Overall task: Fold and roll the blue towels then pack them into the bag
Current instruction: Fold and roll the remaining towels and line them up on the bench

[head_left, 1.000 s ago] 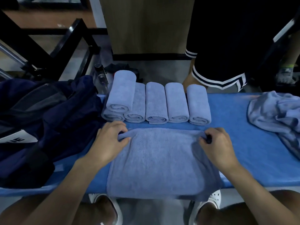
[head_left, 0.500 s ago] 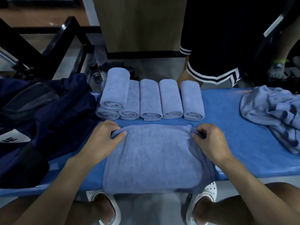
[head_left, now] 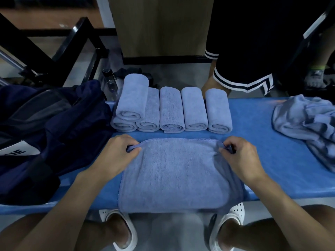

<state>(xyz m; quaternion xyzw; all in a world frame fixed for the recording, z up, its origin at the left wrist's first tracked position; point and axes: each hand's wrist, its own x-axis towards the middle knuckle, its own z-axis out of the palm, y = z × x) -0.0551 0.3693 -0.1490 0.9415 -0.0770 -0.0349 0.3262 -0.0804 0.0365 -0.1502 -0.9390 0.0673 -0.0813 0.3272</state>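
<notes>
Folded towel (head_left: 179, 174) at bench (head_left: 262, 142) centre, 6 o'clock of rolls (head_left: 170, 109); left hand (head_left: 116, 156) and right hand (head_left: 241, 158) pinch its far corners; soft, limp, likely needs corner grips.

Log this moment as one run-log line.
stage: rolling start | left hand: pinching towel far-left corner | right hand: pinching far-right corner | rolls: six beside bag | pile: unfolded

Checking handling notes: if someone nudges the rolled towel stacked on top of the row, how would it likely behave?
The top rolled towel sits in the groove between two rolls, so a sideways nudge would probably roll it off. It looks soft and light; lifted carelessly, its loose outer flap might unwind.
</notes>
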